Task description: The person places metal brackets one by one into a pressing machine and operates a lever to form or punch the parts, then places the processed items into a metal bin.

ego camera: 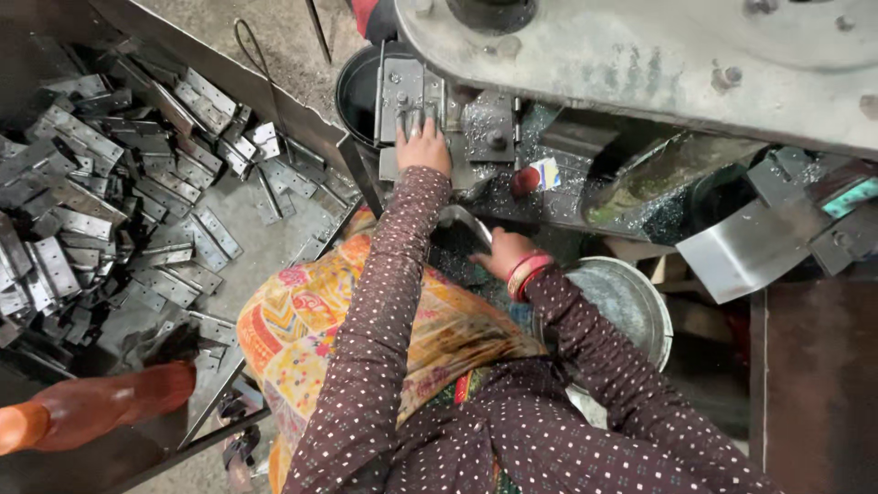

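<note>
1. Grey concrete floor (247, 229) lies under me, and at the far left a big heap of flat grey steel hinge plates (101, 201) fills a dark metal tray (302, 128).
2. Low on the left, an orange plastic bottle (91, 407) lies on its side.
3. My left hand (422, 146) is flat, fingers together, pressing on a small grey metal plate (412, 96) in the die of the grey press machine (640, 55). It only pushes; it does not clamp.
4. I think the plate must sit straight against the stop, and my fingers should stay out from under the punch.
5. My right hand (501, 254), with red bangles (526, 274), reaches into a dark pile of parts; its fingers are hidden, so I cannot tell the grip.
6. Just to the right stands a round grey metal bowl (631, 302); farther right, a bent shiny steel sheet (745, 242) crowds the space.
</note>
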